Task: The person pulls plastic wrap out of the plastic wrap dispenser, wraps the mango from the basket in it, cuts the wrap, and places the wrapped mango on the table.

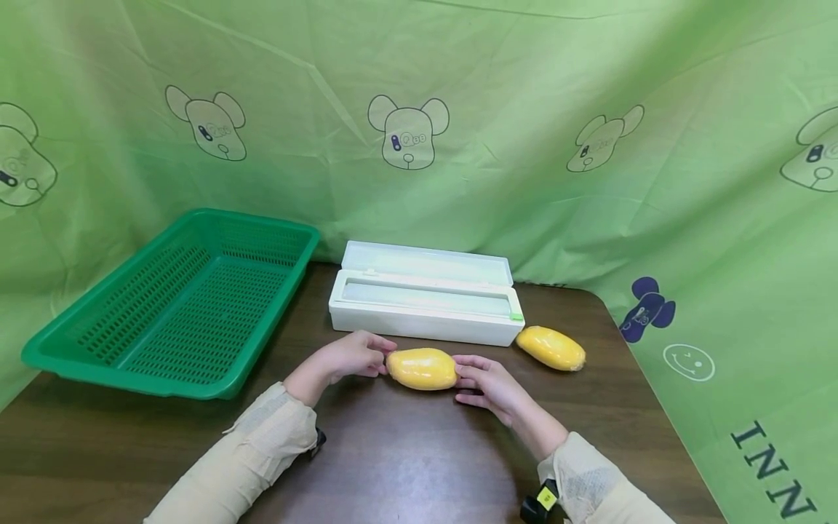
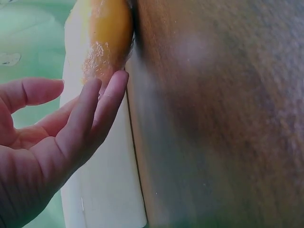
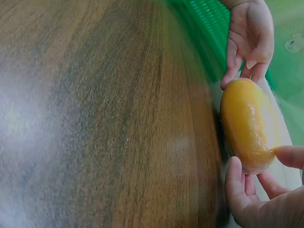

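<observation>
An oblong yellow fruit (image 1: 422, 368), mango-like and wrapped in shiny clear film, lies crosswise between both hands in front of the white box. At its left end, my left hand (image 1: 347, 358) touches it with fairly straight fingers; the left wrist view shows the thumb (image 2: 40, 91) apart from the fruit (image 2: 110, 33). My right hand (image 1: 494, 386) holds the opposite end. In the right wrist view its thumb (image 3: 290, 156) presses the gathered film on one side of the fruit (image 3: 248, 123), and its fingers (image 3: 235, 183) bend around the tip.
Behind the fruit stands a long white cling film dispenser (image 1: 425, 324) with its lid (image 1: 425, 260) raised. A second wrapped yellow fruit (image 1: 551, 348) lies at its right end. On the left is a green perforated basket (image 1: 262, 349). A green cloth (image 1: 497, 196) hangs behind the brown table (image 1: 406, 451).
</observation>
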`<state>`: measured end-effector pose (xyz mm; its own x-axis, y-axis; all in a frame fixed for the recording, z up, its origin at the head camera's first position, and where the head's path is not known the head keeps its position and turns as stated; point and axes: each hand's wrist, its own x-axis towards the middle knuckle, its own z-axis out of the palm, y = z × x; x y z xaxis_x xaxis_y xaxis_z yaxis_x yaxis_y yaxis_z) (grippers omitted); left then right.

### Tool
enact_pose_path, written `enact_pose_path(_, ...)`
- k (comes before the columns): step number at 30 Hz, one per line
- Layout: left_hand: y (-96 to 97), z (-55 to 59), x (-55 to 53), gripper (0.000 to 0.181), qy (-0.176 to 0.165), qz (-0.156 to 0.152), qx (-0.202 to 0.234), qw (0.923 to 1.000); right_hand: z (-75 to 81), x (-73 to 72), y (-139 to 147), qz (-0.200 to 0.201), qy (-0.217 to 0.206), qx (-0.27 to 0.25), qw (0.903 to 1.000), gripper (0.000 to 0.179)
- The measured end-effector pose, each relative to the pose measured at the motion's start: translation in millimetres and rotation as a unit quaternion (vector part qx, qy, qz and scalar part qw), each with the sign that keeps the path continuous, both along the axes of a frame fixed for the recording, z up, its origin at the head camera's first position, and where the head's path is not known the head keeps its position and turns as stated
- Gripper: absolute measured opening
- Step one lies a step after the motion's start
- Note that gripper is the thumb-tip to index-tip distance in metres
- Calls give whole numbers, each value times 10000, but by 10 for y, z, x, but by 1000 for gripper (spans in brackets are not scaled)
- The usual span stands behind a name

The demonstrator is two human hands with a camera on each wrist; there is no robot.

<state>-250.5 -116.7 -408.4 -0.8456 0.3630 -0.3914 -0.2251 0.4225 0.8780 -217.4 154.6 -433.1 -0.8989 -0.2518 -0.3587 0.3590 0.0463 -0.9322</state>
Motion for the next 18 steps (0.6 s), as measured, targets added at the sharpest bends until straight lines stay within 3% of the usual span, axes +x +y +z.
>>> enact_pose_path(18,24,-28,-9,50,-33,-88,291,9995,-6,-15,8,-77,-21,232,9997,46)
